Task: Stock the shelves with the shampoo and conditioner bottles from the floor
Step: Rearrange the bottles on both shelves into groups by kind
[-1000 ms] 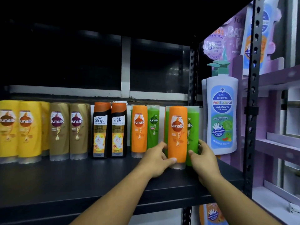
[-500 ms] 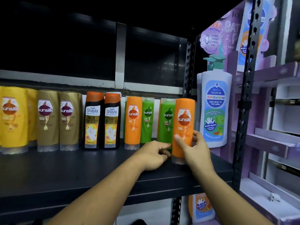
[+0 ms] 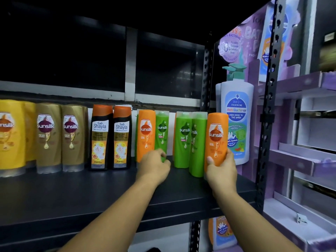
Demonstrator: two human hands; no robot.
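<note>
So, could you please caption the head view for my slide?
Right hand grips an orange Sunsilk bottle at the right end of the shelf while left hand touches a green bottle.

Dim black shelf (image 3: pixel 72 197), purple cardboard stand (image 3: pixel 309 84).

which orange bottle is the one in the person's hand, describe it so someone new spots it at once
Look at the black shelf, at its right end beside the tall white pump bottle. There the right hand grips an orange bottle by its lower half, just right of the green bottles. It is the only orange one held; the other orange bottle stands further left.
</note>
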